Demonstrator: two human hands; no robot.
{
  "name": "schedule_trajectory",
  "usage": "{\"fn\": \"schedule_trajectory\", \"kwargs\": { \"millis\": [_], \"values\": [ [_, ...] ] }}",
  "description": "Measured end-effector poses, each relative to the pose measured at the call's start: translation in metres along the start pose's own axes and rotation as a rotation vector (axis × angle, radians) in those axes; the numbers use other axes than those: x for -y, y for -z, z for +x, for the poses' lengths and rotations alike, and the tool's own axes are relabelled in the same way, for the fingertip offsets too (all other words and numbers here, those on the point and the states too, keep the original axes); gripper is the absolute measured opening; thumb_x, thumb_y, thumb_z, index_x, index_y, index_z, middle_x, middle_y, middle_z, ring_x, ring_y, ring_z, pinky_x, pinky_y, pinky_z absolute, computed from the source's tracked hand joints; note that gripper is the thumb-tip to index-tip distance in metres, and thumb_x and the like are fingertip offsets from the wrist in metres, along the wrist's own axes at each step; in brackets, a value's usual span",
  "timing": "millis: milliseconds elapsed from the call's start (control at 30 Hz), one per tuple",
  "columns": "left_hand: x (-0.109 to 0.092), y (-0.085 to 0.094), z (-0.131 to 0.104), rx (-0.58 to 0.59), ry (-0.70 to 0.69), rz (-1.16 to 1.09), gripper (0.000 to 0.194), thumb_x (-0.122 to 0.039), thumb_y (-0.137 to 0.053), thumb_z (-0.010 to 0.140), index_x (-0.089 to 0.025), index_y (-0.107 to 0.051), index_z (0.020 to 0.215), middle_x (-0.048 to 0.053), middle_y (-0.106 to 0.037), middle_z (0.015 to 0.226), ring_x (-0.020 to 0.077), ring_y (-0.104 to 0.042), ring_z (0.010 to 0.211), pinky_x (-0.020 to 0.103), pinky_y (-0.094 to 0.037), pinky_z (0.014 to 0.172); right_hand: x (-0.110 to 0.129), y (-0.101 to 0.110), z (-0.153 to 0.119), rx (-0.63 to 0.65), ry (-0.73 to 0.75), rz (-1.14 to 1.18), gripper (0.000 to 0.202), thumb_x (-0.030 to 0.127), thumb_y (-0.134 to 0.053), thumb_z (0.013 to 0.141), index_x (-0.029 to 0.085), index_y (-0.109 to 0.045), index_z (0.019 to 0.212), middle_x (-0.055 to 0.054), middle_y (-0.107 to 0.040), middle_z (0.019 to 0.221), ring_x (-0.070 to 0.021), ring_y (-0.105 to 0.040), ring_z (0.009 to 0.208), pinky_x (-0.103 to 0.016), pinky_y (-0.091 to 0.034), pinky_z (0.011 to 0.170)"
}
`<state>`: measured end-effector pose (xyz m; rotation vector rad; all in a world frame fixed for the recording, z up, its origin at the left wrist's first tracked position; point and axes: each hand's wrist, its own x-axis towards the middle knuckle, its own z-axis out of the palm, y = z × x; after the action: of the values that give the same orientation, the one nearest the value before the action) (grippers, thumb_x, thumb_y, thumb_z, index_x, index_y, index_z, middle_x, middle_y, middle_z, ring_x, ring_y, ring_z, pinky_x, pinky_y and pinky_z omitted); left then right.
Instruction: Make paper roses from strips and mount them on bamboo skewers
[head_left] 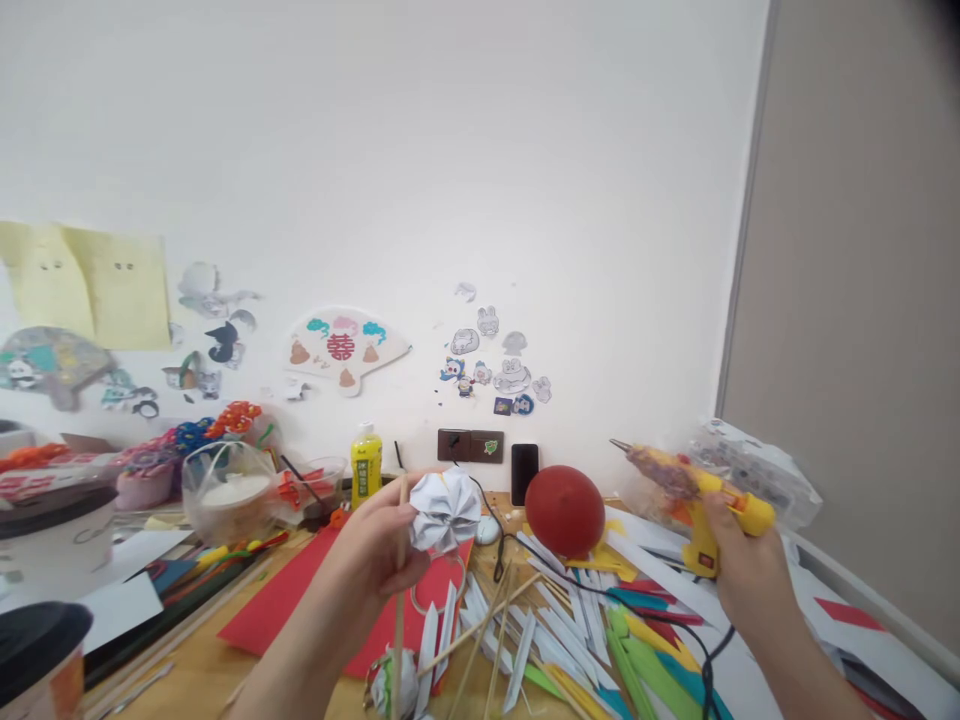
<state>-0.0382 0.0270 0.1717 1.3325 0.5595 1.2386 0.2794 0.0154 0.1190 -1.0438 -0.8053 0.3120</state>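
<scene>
My left hand (371,560) pinched the stick (399,610) bearing the white paper flower (444,512) above the bench (225,665); my right hand (742,570) gripped the glue gun (694,490). I judged steadying the flower before gluing wisest.

Glue gun (697,500): yellow body, red switch, black cord
Folded paper flower (445,511): white, on pale wooden stick (399,620)
Ball (564,510): dull red
Paper sheet (300,600) on desk: bright red
Paper strips (600,640): white, green, yellow, red, teal mixed
Bottle (366,465): yellow, green label
Phone (524,473): black
Wall (480,180): white, cartoon stickers (495,375) grey and blue; fan cutout (346,349) cream with red character
Sticky sheets (97,285): pale yellow
</scene>
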Motion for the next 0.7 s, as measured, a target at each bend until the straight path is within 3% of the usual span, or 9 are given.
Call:
{"fn": "schedule_trajectory", "kwargs": {
  "millis": [100, 200, 333, 567, 700],
  "values": [
    [0.003, -0.003, -0.001, -0.046, 0.009, 0.017, 0.036, -0.032, -0.06, 0.066, -0.016, -0.061, 0.098, -0.001, -0.056, 0.058, 0.0047, -0.032, 0.039, 0.015, -0.012, 0.035, 0.004, -0.004, -0.014, 0.078, 0.073, 0.098, 0.068, 0.062, -0.068, 0.058, 0.015, -0.055, 0.105, -0.005, -0.062, 0.068, -0.017, -0.055, 0.055, -0.025, -0.045, 0.044],
    [0.009, -0.002, -0.002, -0.09, 0.017, 0.05, 0.037, -0.033, -0.065, 0.066, -0.02, -0.062, 0.101, -0.003, -0.055, 0.063, 0.0041, -0.032, 0.041, 0.016, -0.016, 0.037, 0.012, -0.006, -0.035, 0.247, 0.147, 0.146, 0.062, 0.059, -0.063, 0.068, 0.016, -0.051, 0.111, -0.007, -0.064, 0.069, -0.0195, -0.057, 0.056, -0.025, -0.043, 0.042],
    [0.017, -0.002, -0.002, -0.051, 0.044, 0.077, 0.04, -0.035, -0.069, 0.068, -0.026, -0.062, 0.106, -0.001, -0.062, 0.076, 0.0067, -0.043, 0.048, 0.018, -0.024, 0.043, 0.03, -0.011, -0.06, 0.444, 0.262, 0.138, 0.053, 0.063, -0.061, 0.068, 0.018, -0.06, 0.095, -0.009, -0.066, 0.078, -0.0231, -0.063, 0.066, -0.028, -0.048, 0.052],
    [0.008, -0.025, -0.011, -0.153, 0.013, 0.136, 0.039, -0.039, -0.074, 0.062, -0.023, -0.066, 0.097, 0.0, -0.062, 0.076, 0.0032, -0.029, 0.042, 0.018, -0.018, 0.042, 0.053, -0.021, -0.08, 0.443, 0.459, 0.077, 0.047, 0.066, -0.06, 0.067, 0.021, -0.066, 0.074, -0.001, -0.058, 0.062, -0.0146, -0.053, 0.053, -0.023, -0.04, 0.048],
    [0.006, -0.033, -0.015, -0.193, 0.022, 0.126, 0.037, -0.039, -0.075, 0.06, -0.024, -0.068, 0.093, 0.0, -0.061, 0.071, 0.0042, -0.036, 0.044, 0.016, -0.019, 0.042, 0.054, -0.025, -0.084, 0.405, 0.544, 0.086, 0.042, 0.063, -0.059, 0.071, 0.022, -0.066, 0.077, 0.0, -0.056, 0.061, -0.0129, -0.05, 0.052, -0.022, -0.038, 0.048]
  ]
}}
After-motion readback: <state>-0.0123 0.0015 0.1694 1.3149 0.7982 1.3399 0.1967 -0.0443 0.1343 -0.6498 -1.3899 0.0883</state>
